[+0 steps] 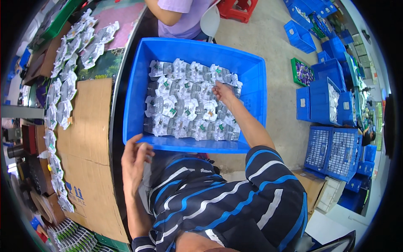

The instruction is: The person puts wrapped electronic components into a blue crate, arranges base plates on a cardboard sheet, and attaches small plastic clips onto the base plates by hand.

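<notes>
A deep blue plastic bin [253, 90] stands in front of me, holding several rows of white-and-clear plastic parts [186, 108] with small green pieces on them. My right hand [223, 92] reaches over its right side, down to the parts in the upper right of the layer. Its fingers are bent together at the edge of a white-and-clear part; the fingertips are partly hidden. By the bin's near left corner hangs my left hand [136, 159], fingers loosely bent and apart, with nothing in them.
At left, a table carries a flat cardboard sheet [90, 143] and a chain of similar white parts [64, 98]. A person in a lilac shirt [184, 21] sits beyond the bin, near a red stool [238, 9]. Blue crates [325, 101] and a green tray [303, 72] stand at right.
</notes>
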Available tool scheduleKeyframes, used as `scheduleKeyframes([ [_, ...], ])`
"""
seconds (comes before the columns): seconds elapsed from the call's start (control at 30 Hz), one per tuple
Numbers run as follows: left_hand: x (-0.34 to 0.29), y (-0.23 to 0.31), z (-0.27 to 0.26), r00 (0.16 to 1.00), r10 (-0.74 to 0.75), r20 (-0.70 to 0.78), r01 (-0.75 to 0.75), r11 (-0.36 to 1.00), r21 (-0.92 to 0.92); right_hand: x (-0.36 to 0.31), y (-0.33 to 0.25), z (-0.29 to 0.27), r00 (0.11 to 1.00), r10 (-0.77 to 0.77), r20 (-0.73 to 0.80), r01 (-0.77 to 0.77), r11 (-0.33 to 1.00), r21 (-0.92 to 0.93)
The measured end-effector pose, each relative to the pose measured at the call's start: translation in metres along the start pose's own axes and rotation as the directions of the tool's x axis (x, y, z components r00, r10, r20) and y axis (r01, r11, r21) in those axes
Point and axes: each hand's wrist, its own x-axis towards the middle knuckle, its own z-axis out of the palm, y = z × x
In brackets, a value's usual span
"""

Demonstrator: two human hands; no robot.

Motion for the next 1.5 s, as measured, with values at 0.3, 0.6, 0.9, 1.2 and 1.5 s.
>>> scheduleKeyframes([
  [0.3, -0.114, -0.055, -0.157, 0.656, 0.007, -0.755, -0.163, 0.978, -0.132, -0.13, 0.007, 0.064, 0.915, -0.163, 0.37, 0.163, 0.986, 0.031],
  [0.6, -0.196, -0.104, -0.301, 0.125, -0.286, -0.95, -0.205, 0.929, -0.307, -0.253, 0.025, 0.189, 0.629, -0.002, 0.777, 0.417, 0.845, -0.335],
  [0.9, -0.242, -0.23, -0.418, 0.497, -0.153, -0.854, -0.185, 0.943, -0.277, -0.306, 0.065, 0.227, 0.586, 0.095, 0.805, 0.438, 0.798, -0.413],
  [1.2, -0.189, -0.084, -0.209, 0.594, 0.124, -0.795, 0.139, 0.957, 0.253, -0.337, 0.062, 0.23, 0.387, 0.096, 0.917, 0.485, 0.824, -0.291],
  [1.5, 0.0, -0.024, -0.01, 0.94, 0.338, -0.035, -0.213, 0.666, 0.715, -0.282, 0.024, 0.121, 0.626, 0.106, 0.772, 0.311, 0.874, -0.372],
])
